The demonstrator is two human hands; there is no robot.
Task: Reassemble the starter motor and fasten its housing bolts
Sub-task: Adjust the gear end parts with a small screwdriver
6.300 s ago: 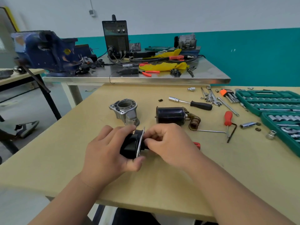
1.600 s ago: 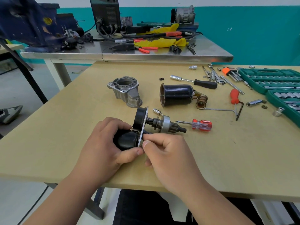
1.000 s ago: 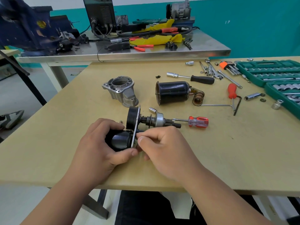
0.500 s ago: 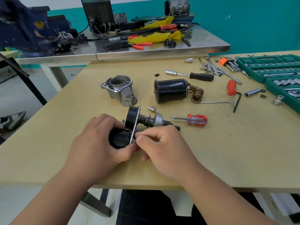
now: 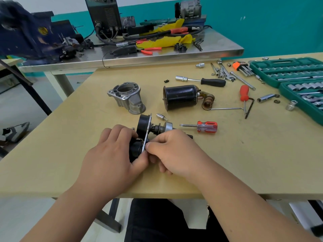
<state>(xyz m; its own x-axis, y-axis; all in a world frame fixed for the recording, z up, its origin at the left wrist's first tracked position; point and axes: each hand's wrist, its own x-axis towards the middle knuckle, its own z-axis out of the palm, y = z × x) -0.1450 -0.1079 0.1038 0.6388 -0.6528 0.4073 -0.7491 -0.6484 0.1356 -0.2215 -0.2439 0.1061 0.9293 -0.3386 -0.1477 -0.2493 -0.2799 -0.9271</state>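
Observation:
My left hand (image 5: 111, 154) wraps around the black solenoid end of the starter sub-assembly (image 5: 142, 127), which rests low on the wooden table (image 5: 244, 163). My right hand (image 5: 174, 151) pinches at the thin metal plate of the same part, its fingertips hiding what they touch. A pinion gear shaft (image 5: 166, 127) sticks out to the right of the plate. Behind lie the grey aluminium nose housing (image 5: 128, 97) and the black motor body (image 5: 180, 96) with its copper coil.
A red-handled screwdriver (image 5: 206, 126) and a small socket bit (image 5: 161, 116) lie just right of the assembly. Further right are a nut driver (image 5: 202, 81), hex keys and a green socket set (image 5: 297, 79). A steel bench (image 5: 157, 55) with a vise stands behind.
The sub-assembly has been turned since 6.3 s ago, so the pinion shaft shows. Over the last second both hands stay on it with only small finger shifts at the plate.

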